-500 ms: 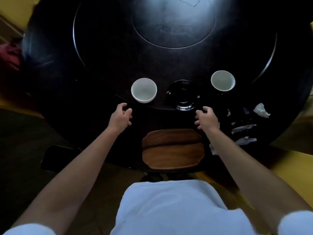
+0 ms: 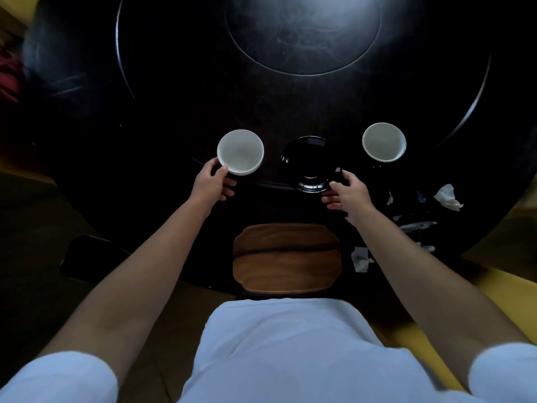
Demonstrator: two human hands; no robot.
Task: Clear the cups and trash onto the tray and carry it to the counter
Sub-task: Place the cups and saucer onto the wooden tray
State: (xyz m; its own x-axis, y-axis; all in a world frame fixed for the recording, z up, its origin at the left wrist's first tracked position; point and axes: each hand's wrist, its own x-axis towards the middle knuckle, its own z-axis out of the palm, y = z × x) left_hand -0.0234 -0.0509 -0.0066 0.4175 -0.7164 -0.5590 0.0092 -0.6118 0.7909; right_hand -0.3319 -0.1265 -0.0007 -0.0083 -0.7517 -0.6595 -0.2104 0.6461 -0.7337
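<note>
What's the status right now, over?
Left hand fingers closing on left white cup. Right hand at black dish. Wooden tray bare; right cup, trash untouched. Nothing blocking.

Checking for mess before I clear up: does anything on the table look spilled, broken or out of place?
Only the litter: crumpled tissue and torn wrappers scattered right of the wooden tray. Nothing looks spilled or broken.

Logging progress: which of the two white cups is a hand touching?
The white ceramic cup left of the black glossy cup: the left hand touches its near rim. The other white cup, far right, stands untouched.
</note>
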